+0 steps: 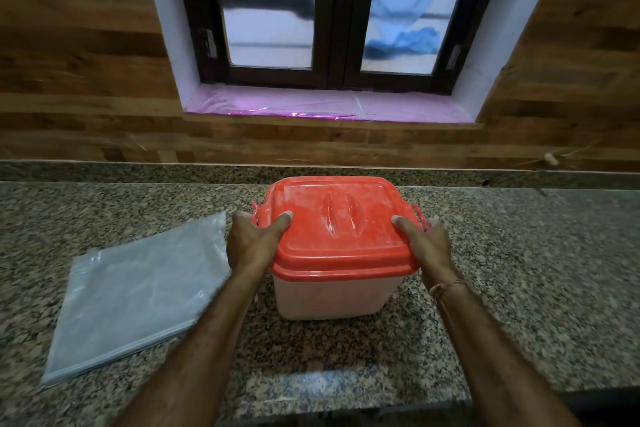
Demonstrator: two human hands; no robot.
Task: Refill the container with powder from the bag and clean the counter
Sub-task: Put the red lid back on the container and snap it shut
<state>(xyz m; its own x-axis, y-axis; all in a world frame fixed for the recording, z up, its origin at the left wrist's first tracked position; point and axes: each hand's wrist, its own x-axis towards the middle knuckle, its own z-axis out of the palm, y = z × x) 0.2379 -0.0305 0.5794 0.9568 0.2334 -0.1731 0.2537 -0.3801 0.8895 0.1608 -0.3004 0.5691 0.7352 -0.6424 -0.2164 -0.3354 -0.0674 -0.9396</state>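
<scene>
A translucent white container stands on the speckled granite counter in the middle of the view. Its red lid is on top, dusted with white powder. My left hand grips the lid's left side, thumb on top. On the right side my right hand holds the lid the same way. A flat, clear zip bag lies on the counter to the left of the container, partly under my left forearm.
A wood-panelled wall rises behind the counter, with a dark-framed window and a pink-lined sill. The counter's front edge runs along the bottom of the view.
</scene>
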